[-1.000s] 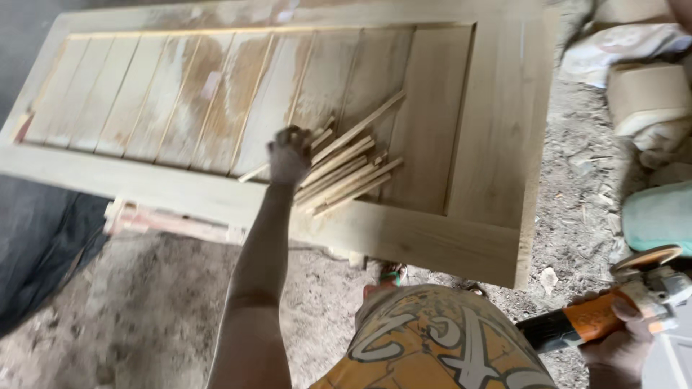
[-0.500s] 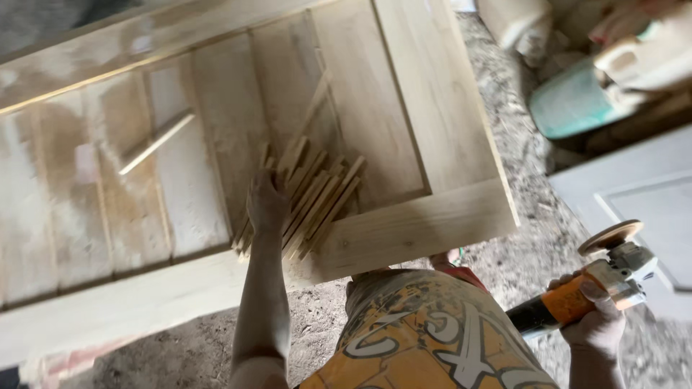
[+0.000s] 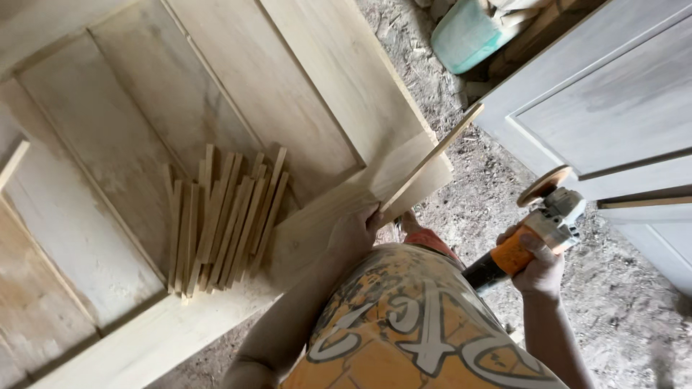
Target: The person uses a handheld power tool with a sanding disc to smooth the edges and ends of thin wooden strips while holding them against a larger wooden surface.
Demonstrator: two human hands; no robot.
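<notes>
Gripping a thin wooden strip (image 3: 432,157), the left hand (image 3: 355,232) has its fingers closed round the strip's lower end at the near edge of the door. The strip slants up toward two o'clock, its far end hanging out past the door's corner over the ground. Right hand (image 3: 539,268) sits at three o'clock from the left, fingers wrapped tight on the orange body of an angle grinder (image 3: 530,230); the round sanding disc (image 3: 545,185) tilts up at the tool's top, clear of any wood. Between the hands, the person's patterned orange shirt (image 3: 411,324) fills the lower middle.

At nine o'clock from the left hand, a bundle of similar strips (image 3: 223,216) lies fanned on the recessed panel of the unfinished wooden door (image 3: 317,94), well apart from the held strip. At one o'clock from the grinder, a pale grey panelled door (image 3: 613,108). At twelve o'clock, a teal container (image 3: 468,36) on the dusty ground (image 3: 634,317).
</notes>
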